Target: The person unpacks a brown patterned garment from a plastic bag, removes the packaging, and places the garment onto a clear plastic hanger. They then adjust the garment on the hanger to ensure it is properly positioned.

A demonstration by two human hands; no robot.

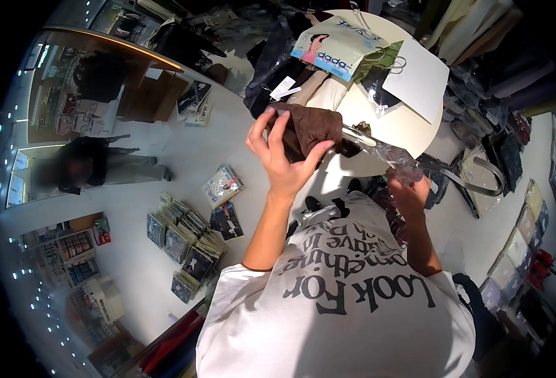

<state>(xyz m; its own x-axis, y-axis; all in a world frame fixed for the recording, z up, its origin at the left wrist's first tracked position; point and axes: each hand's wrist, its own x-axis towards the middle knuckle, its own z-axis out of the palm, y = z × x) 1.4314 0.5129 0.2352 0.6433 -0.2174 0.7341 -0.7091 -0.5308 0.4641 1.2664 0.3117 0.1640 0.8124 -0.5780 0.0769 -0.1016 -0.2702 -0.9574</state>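
Observation:
My left hand (279, 154) is raised in front of me, gripping a folded dark brown garment (312, 129). My right hand (409, 188) is closed on the crinkled clear plastic bag (388, 153) that stretches from the garment's right end toward me. Both hands are above the near edge of a round white table (388, 129). My white printed T-shirt (341, 296) fills the lower middle of the view.
On the table lie a pale packaged garment with a picture card (338, 47), a white sheet (419, 79) and dark clothes (275, 60). Stacks of flat packaged items (187, 242) sit on the floor at left. Another person in dark clothes (95, 164) is far left. More packages (517, 233) line the right.

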